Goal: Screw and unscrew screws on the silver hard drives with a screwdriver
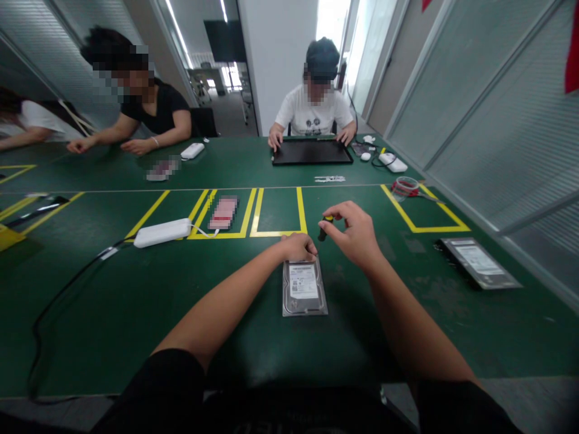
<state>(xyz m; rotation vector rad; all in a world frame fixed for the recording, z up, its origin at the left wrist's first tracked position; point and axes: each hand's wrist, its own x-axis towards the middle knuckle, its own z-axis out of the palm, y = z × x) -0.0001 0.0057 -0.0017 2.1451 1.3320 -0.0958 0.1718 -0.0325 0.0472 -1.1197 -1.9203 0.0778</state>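
Observation:
A silver hard drive (304, 304) with a white label lies flat on the green table before me. At its far end is my left hand (298, 246), its fingers curled closed over the edge and gripping the drive; the fingertips are partly hidden. Raised just to the right of the drive, my right hand (356, 232) pinches a short, stubby screwdriver (322, 230) with a dark and yellow handle. The screwdriver points downward, apart from the drive, and its tip cannot be made out.
Another drive in a black bracket (477, 263) lies at right, with red-handled scissors (407, 188) and a tape roll behind. A white power strip (163, 232) and its cable lie left, near a phone (224, 212). Across the table, a person holds a black panel (312, 152).

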